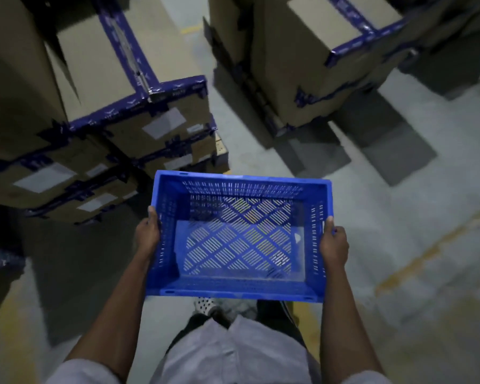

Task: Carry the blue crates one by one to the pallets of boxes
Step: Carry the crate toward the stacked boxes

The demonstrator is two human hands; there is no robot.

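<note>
Stacked boxes (139,126) stand far left. Your left grip (147,234) clasps the left wall of the blue crate (233,289), held over the floor (399,217) near you; your right grip (334,245) clasps its right wall. More boxes (330,65) stand far right.

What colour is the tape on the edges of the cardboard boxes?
Dark blue, with faint pale markings on the tape of the cardboard boxes; the head view shows it.
</note>
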